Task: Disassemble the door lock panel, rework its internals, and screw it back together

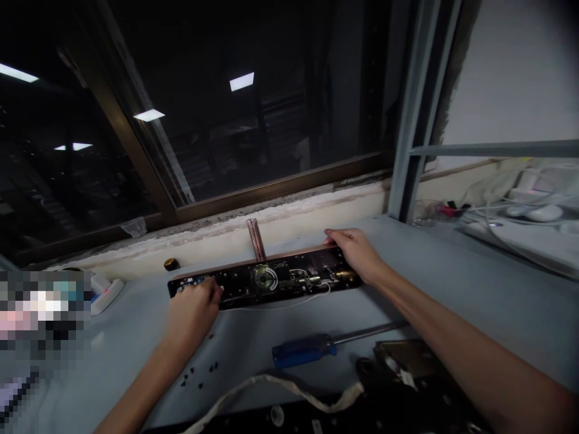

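Note:
A long, narrow black housing [242,283] with a copper-coloured rim lies open side up on the grey table. It carries a round metal part [265,278], brass and metal fittings, and a thin white wire [289,305] looping along its near edge. Behind it a copper-coloured bar [256,238] sticks up. My right hand [359,253] grips the housing's right end, thumb along the far rim. Over the left end my left hand [194,307] is closed, fingers curled down beside a blue circuit board [193,281]; whatever is between the fingertips is hidden.
A blue-handled screwdriver [303,351] lies in front, near several small black screws [200,385]. A larger black panel [253,416] with a wrapped cable [289,386] fills the near edge. A dark knob [172,264] stands by the wall; a power strip [107,296] lies left, white cables [493,211] right.

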Available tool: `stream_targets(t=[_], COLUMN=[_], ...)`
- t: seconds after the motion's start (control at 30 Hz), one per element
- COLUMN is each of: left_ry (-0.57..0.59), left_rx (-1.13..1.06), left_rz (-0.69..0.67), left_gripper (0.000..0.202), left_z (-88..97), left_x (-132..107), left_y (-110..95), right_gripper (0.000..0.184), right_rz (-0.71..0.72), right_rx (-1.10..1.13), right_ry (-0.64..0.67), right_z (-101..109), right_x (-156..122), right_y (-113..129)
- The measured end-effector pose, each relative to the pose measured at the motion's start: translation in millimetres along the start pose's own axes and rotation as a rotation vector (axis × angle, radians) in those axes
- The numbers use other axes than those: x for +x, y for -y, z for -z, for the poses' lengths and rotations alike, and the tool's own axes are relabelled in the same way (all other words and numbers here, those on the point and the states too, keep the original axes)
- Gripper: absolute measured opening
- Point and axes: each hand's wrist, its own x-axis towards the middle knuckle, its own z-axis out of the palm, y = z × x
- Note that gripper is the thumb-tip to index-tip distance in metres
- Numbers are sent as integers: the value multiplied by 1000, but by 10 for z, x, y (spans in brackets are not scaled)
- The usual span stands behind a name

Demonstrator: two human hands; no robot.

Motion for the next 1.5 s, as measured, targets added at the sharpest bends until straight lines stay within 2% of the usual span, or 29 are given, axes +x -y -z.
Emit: stream_targets(t=[0.1,0.17,0.23,0.3,0.33,0.4,0.5,0.6,0.63,0.67,0.7,0.8,0.83,0.87,0.97,1.17,1.3,1.5], left_ry=[-76,-218,-375,-461,-458,-372,-262,-353,-361,-315,-197,277,380,433,418,208,115,127], left_rx=[-99,-194,-280,-379,-448,-622,-833,-838,-812,-791,-777,-696,-663,-633,-551,-383,-350,-307], left_rz=[-89,-136,-103,-46,-34,-44,-120,-142,-139,-160,-211,-444,-504,-541,-549,-493,-501,-509], left_gripper=[31,31,32,33,34,37,40,30,26,23,21,16,15,15,18,23,27,33], left_z=[52,94,99,39,-14,-139,-259,-192,-137,-79,-24,65,62,47,-32,-116,-167,-243], left_x=[-38,-74,-93,-74,-50,9,55,-24,-73,-128,-183,-311,-333,-345,-334,-274,-241,-233], left_y=[161,314,486,653,727,843,937,961,959,953,943,904,894,886,885,893,912,918], right_gripper=[31,31,31,31,30,30,29,28,28,27,27,26,25,25,24,24,29,32], right_rz=[-12,-21,-30,-39,-43,-56,-82,-116,-126,-136,-144,-170,-179,-187,-207,-234,-246,-259], right_rx=[6,10,14,18,21,26,32,33,34,36,38,45,46,46,47,48,45,30], right_ry=[0,4,6,0,-6,-17,-27,-44,-50,-56,-61,-73,-78,-81,-92,-88,-63,-62], right_z=[9,26,47,64,69,75,76,77,78,77,77,74,75,76,83,84,85,92], right_x=[22,31,31,22,14,-7,-43,-65,-68,-69,-69,-71,-72,-73,-72,-64,-74,-106], right_y=[-11,-14,-10,1,9,26,49,56,56,54,52,44,41,36,17,2,19,54])
